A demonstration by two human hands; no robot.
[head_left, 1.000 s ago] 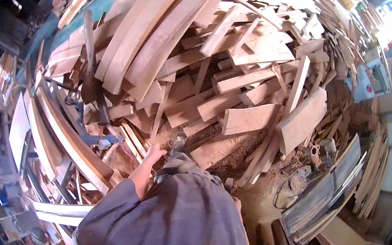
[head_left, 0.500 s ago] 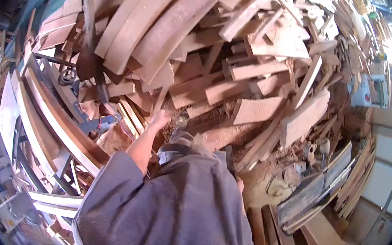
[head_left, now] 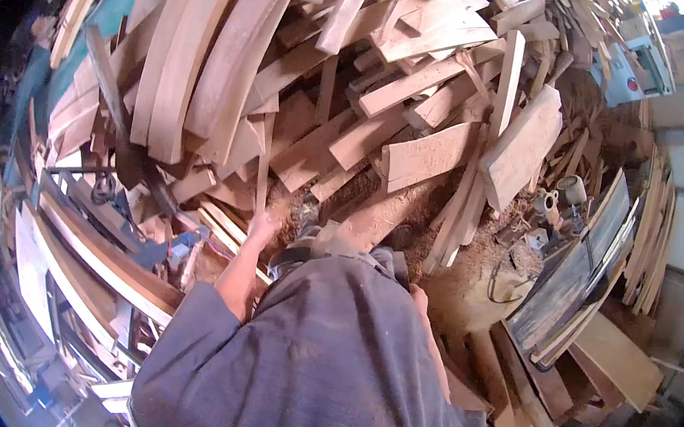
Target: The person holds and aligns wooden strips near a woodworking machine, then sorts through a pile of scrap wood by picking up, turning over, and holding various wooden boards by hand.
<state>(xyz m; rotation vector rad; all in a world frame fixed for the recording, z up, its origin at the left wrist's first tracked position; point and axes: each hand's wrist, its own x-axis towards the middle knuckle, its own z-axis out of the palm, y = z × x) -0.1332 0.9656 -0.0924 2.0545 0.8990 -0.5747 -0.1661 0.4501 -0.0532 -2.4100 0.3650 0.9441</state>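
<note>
My left hand [head_left: 267, 221] is held out ahead of my body, above the sawdust at the near edge of the wood pile, close to some thin pale strips [head_left: 221, 226]. Its fingers are blurred, so their pose does not show. My right hand [head_left: 419, 296] hangs at my right side, mostly covered by my dark shirt [head_left: 324, 356]; its fingers cannot be made out. Several sawn boards [head_left: 430, 154] lie in a heap just ahead of my feet.
Long curved boards [head_left: 175, 56] lean on the heap at upper left. A metal frame with long planks [head_left: 99, 248] stands at left. At right are a leaning dark panel [head_left: 575, 259], sawdust [head_left: 482, 290] and a pale blue machine [head_left: 632, 74]. More planks [head_left: 509, 379] lie at lower right.
The view has tilted and turned, shifting the pile in the frame. My left arm stays stretched forward. More of my right forearm shows beside my shirt.
</note>
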